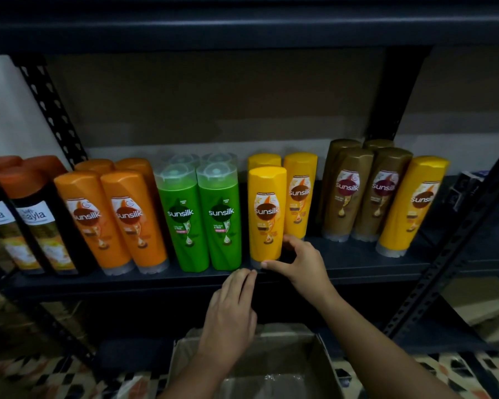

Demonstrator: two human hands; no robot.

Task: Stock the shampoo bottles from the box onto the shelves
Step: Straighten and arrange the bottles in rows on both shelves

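The yellow Sunsilk bottle (267, 214) stands upright at the near edge of the shelf (357, 263), its long axis vertical, just right of the green Sunsilk bottles (203, 217). The right hand (297, 262) is the nearer one: its thumb and fingers curl round the bottle's base from the right, thumb tip at the clear bottom cap. The left hand (232, 309) lies lower and to the left, fingers straight and together, their tips at the shelf's front lip just below the bottle, grasping nothing. The cardboard box (326, 361) sits below, near the person; no bottles show in it.
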